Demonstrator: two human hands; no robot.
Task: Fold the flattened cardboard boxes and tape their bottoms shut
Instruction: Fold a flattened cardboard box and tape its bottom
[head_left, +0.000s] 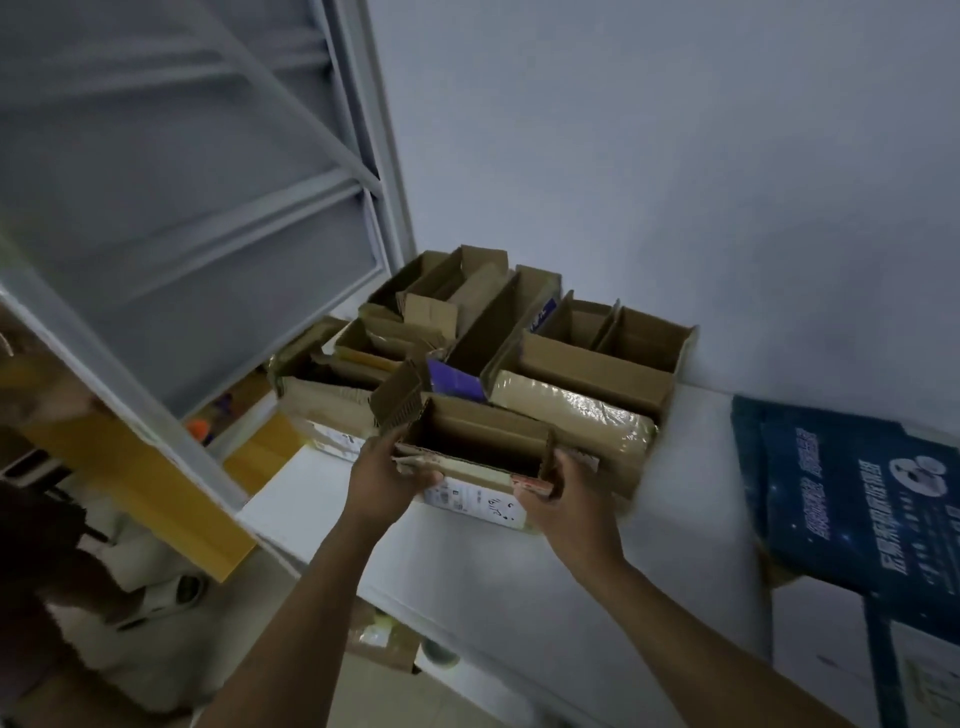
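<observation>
Both hands clamped on one open-topped cardboard box (475, 441), left hand (387, 475) pinching its left end, right hand (563, 506) gripping its right end, box held at the near edge of a pile of folded boxes (524, 332) on the white table (691, 467).

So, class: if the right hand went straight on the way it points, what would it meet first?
Past the open box it grips, the right hand would probably meet the tape-wrapped parcel; depth is unclear.
</observation>
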